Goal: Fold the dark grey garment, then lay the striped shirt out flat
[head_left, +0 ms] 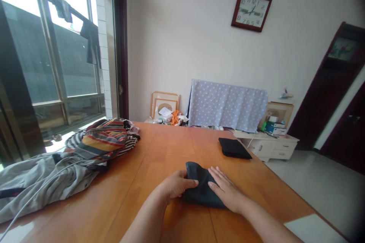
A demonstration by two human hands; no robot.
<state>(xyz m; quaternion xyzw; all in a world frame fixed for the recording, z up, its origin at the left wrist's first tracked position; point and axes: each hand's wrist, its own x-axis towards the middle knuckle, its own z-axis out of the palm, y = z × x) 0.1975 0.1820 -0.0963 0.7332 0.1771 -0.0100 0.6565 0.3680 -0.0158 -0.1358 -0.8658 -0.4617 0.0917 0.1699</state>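
Dark folded cloth lay on the wooden table between both hands, the left hand curled over its edge, seemingly to pin it, and the right hand spread flat upon it, apparently pressing it smooth, a black folded cloth lying farther off.

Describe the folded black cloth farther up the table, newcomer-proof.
On the long wooden table, look toward the far edge near the white drawer unit. The folded black cloth lies flat there, unlike the bunched dark cloth between the left hand and right hand.
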